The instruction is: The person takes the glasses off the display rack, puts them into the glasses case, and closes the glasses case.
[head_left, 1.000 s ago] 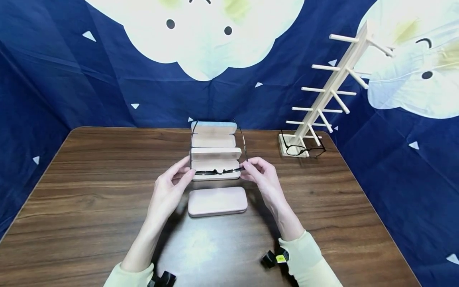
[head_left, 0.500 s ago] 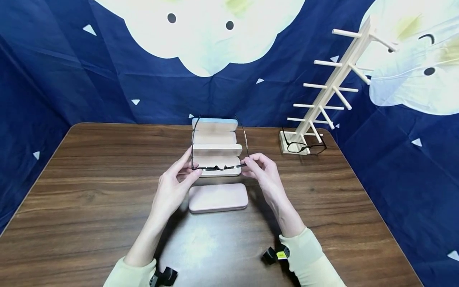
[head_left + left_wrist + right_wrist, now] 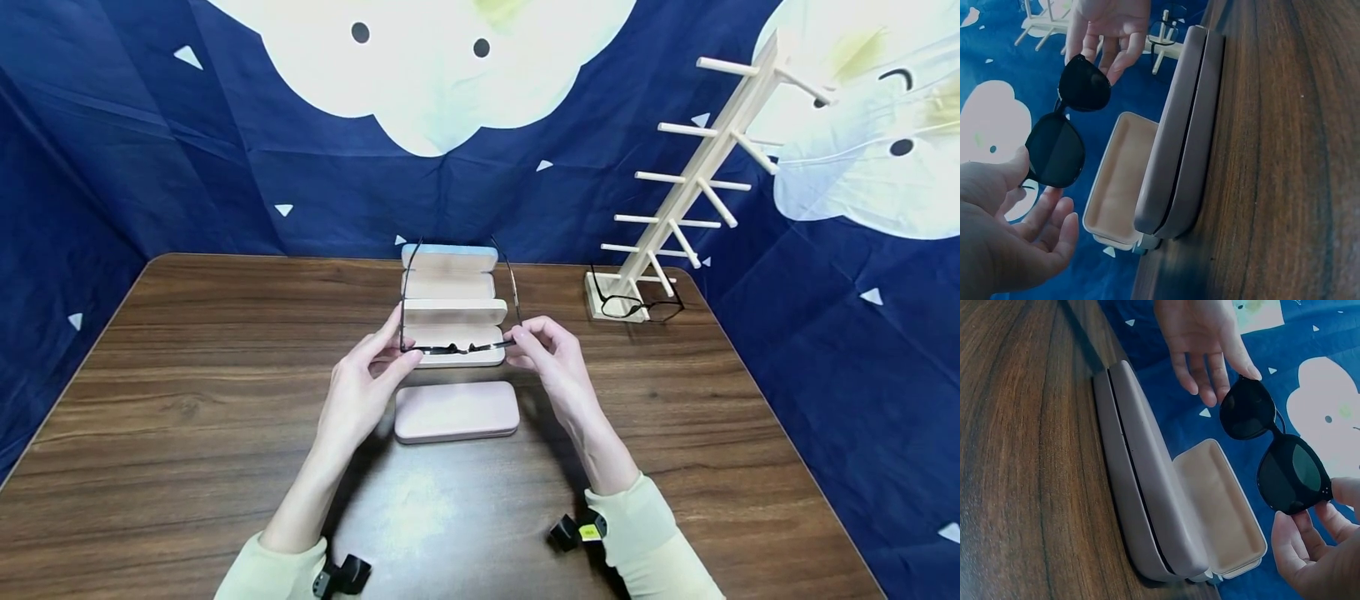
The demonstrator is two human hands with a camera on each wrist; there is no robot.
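Observation:
Black sunglasses [image 3: 435, 351] with dark lenses are held between both hands in the head view, temples unfolded and pointing away. The left hand [image 3: 362, 383] pinches their left end, with its thumb in front. At the other end, the right hand [image 3: 553, 367] pinches the frame corner. Behind the sunglasses in the head view is an open, pale-lined glasses case [image 3: 453, 313]. In the left wrist view the lenses [image 3: 1057, 150] hang apart from the closed pink glasses case [image 3: 1175, 137]. The right wrist view also shows the sunglasses [image 3: 1291, 478] gripped at both ends.
A second open glasses case [image 3: 448, 286] stands at the table's back edge. At the back right rises a wooden display rack [image 3: 678, 196] with several pegs, and black-rimmed eyeglasses [image 3: 638, 308] hang low on it. A blue cloth [image 3: 337, 192] hangs behind the wooden table [image 3: 187, 400].
The left hand has moved slightly to the right along the sunglasses, its thumb now further in on the frame. The right hand keeps its hold. The head view has tilted a little.

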